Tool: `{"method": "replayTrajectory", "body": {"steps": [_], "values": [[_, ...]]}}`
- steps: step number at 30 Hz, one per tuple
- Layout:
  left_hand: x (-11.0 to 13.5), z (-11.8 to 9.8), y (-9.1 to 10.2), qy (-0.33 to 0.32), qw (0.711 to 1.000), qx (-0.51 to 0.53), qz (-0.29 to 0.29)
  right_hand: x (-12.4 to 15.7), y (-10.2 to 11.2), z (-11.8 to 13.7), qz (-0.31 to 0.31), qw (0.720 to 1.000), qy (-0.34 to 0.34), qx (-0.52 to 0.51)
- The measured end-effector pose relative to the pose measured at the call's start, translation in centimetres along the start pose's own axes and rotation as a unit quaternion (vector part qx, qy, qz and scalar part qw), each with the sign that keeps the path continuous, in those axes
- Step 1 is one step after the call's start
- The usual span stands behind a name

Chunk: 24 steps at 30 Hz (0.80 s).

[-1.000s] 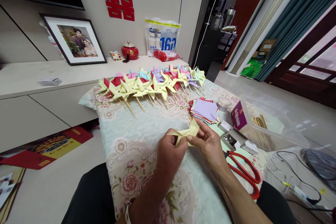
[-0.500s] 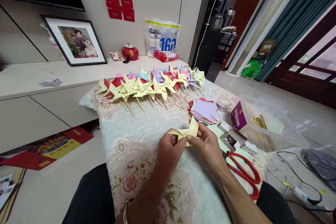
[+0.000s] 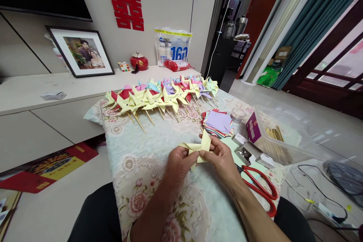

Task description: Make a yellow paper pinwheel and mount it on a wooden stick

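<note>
A pale yellow paper pinwheel (image 3: 204, 144) with folded blades is held between both hands above the cloth-covered table. My left hand (image 3: 180, 160) is closed on its left side, thumb pressed near the centre. From the right, my right hand (image 3: 219, 155) pinches it, its thumb also at the middle and the other fingers behind. No stick shows on this pinwheel. Just beyond the hands lies a stack of coloured paper squares (image 3: 217, 121), a purple one on top. Red-handled scissors (image 3: 262, 187) rest beside my right forearm.
Several finished pinwheels on sticks (image 3: 154, 101) cover the table's far side. At the right are a small box of metal fasteners (image 3: 244, 154), a clear plastic tub (image 3: 295, 140) holding wooden sticks (image 3: 274, 134), and a round clear container (image 3: 238, 114). Cables (image 3: 320, 185) run across the floor.
Both thumbs have come together at the pinwheel's centre, and a lower blade now shows beneath them. The view has shifted slightly.
</note>
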<state>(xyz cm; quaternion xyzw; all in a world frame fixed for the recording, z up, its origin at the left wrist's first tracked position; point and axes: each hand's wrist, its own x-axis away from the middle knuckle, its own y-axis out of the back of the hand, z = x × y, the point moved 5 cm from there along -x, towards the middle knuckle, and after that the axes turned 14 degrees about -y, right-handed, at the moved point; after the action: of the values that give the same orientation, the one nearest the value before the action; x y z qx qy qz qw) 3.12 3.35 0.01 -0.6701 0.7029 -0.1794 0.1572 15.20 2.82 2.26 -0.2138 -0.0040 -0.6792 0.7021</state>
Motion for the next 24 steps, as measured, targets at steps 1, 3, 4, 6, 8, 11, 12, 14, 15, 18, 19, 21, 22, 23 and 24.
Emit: {"method": "replayTrajectory", "body": {"steps": [1, 3, 4, 6, 8, 11, 12, 14, 15, 18, 19, 21, 22, 23, 24], "values": [[0.0, 0.0, 0.0, 0.0, 1.0, 0.002, 0.0, 0.0, -0.1, 0.1, 0.001, 1.0, 0.009, 0.012], [0.0, -0.1, 0.1, -0.006, 1.0, 0.008, -0.003, 0.2, -0.3, 0.4, -0.003, 0.998, 0.037, 0.059], [-0.1, -0.1, 0.2, -0.013, 1.0, 0.015, -0.004, 0.4, -0.3, 0.8, -0.014, 0.993, 0.057, 0.1], [-0.2, -0.1, 0.3, -0.019, 1.0, 0.02, 0.003, 1.0, 0.1, 2.1, -0.061, 0.973, 0.111, 0.195], [-0.4, -0.1, 0.5, -0.024, 1.0, 0.019, -0.005, 2.2, 1.2, 4.3, -0.132, 0.941, 0.17, 0.262], [-0.6, -0.3, 0.8, -0.027, 0.999, 0.013, -0.034, 3.9, 4.8, 9.3, -0.226, 0.91, 0.221, 0.27], [-0.6, -0.4, 0.8, -0.027, 0.999, 0.017, -0.041, 4.2, 6.5, 11.1, -0.256, 0.899, 0.221, 0.28], [-0.6, -0.6, 0.8, -0.026, 0.998, 0.027, -0.05, 4.4, 10.3, 15.1, -0.333, 0.861, 0.225, 0.311], [-0.7, -0.6, 0.9, -0.029, 0.998, 0.028, -0.057, 4.0, 12.3, 16.6, -0.368, 0.846, 0.195, 0.334], [-0.9, -0.7, 1.4, -0.044, 0.994, 0.024, -0.093, 1.9, 17.8, 18.6, -0.414, 0.818, 0.017, 0.4], [-1.0, -0.7, 1.7, -0.05, 0.993, 0.023, -0.106, 1.2, 19.0, 18.6, -0.408, 0.819, -0.015, 0.403], [-1.1, -0.6, 2.0, -0.056, 0.991, 0.02, -0.12, 0.1, 20.5, 17.7, -0.382, 0.829, -0.058, 0.404], [-1.1, -0.6, 2.2, -0.056, 0.991, 0.017, -0.123, -0.3, 20.8, 17.1, -0.372, 0.835, -0.057, 0.401], [-1.0, -0.5, 2.2, -0.055, 0.991, 0.013, -0.124, -0.5, 20.9, 16.5, -0.369, 0.841, -0.042, 0.393], [-1.0, -0.5, 2.3, -0.053, 0.991, 0.01, -0.124, -0.7, 20.8, 16.1, -0.371, 0.846, -0.014, 0.383]]}}
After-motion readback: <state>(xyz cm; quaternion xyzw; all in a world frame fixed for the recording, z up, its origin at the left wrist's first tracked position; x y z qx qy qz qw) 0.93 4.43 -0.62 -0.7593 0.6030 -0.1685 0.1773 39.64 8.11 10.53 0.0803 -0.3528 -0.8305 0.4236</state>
